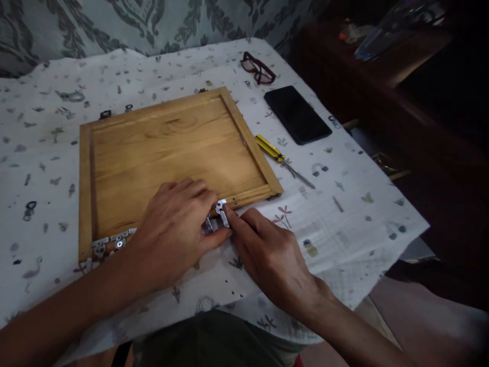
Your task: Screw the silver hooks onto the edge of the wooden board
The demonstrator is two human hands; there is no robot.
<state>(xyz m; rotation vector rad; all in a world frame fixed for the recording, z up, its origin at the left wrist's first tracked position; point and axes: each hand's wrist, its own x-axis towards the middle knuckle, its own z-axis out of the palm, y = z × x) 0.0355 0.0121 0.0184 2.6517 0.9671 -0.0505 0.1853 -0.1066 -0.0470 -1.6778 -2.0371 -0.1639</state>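
Note:
A framed wooden panel (175,148) lies flat on the patterned cloth. At its near edge, a small silver metal bracket (221,208) is pinched between both hands. My left hand (175,224) rests over the panel's near edge, thumb and fingers closed on the bracket's left side. From the right, my right hand (271,255) holds the same bracket with its index finger and thumb; its other fingers are curled. More silver metal fittings (119,240) sit along the near left edge of the panel, partly behind my left forearm.
A yellow-handled screwdriver (270,148) lies beside the panel's right edge. Farther right is a black phone (297,114), with red-framed glasses (258,68) behind it. Dark furniture (367,102) stands beyond the cloth-covered table (382,224). A patterned wall covering is at the back.

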